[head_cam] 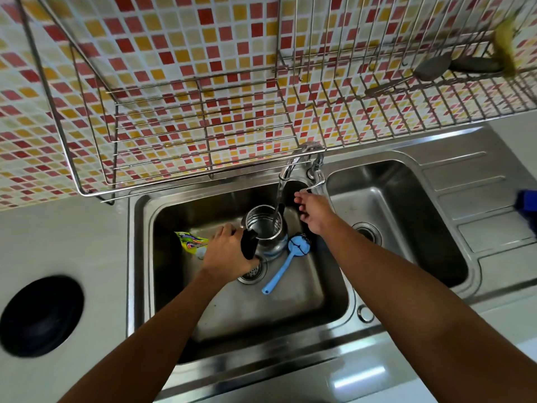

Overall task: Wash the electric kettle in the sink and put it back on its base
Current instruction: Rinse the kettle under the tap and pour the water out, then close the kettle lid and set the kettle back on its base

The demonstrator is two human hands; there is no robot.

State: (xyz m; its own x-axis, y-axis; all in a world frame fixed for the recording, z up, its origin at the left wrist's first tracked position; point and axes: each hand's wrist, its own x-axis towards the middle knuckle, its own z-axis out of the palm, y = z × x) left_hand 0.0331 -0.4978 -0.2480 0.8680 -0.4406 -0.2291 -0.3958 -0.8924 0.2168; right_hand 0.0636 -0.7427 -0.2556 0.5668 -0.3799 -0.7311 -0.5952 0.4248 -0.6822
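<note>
The steel electric kettle (266, 228) stands upright in the left sink basin (290, 303), its lid open, and water from the tap (290, 167) streams into its mouth. My left hand (225, 250) grips the kettle's black handle. My right hand (315, 212) reaches up to the tap lever (318, 181), fingertips touching it. The black round kettle base (40, 315) lies on the counter at the left.
A blue-handled scrub brush (286, 261) and a yellow-green detergent pouch (191, 241) lie in the left basin beside the kettle. The right basin (406, 216) holds nothing. A wire dish rack (203, 126) hangs over the sink. Something blue (527, 200) sits at the right edge.
</note>
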